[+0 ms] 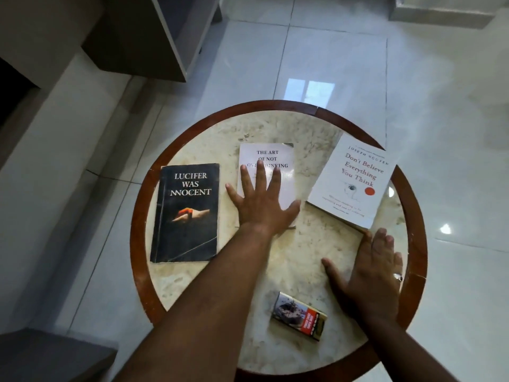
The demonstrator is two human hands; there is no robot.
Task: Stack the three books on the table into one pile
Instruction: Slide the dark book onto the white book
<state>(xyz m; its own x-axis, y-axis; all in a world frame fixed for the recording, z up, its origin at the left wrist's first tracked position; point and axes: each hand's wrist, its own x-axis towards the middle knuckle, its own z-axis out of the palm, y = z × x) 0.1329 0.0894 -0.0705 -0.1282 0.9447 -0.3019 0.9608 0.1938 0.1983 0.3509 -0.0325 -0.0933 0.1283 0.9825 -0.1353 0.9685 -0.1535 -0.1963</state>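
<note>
Three books lie apart on a round marble-topped table (311, 244). A black book titled "Lucifer Was Innocent" (187, 213) is on the left. In the middle lies a pale book, "The Art of Not Overthinking" (285, 161), with my left hand (261, 202) flat on its cover, fingers spread. A white book, "Don't Believe Everything You Think" (355, 183), sits tilted at the right, its far corner over the table's rim. My right hand (369, 271) lies palm down on the table, its fingertips at the white book's near corner. Neither hand grips anything.
A small printed box (300, 317) rests on the table near the front edge, between my forearms. The table has a brown wooden rim (137, 216). Glossy white floor tiles surround it, and dark furniture (154, 37) stands at the back left.
</note>
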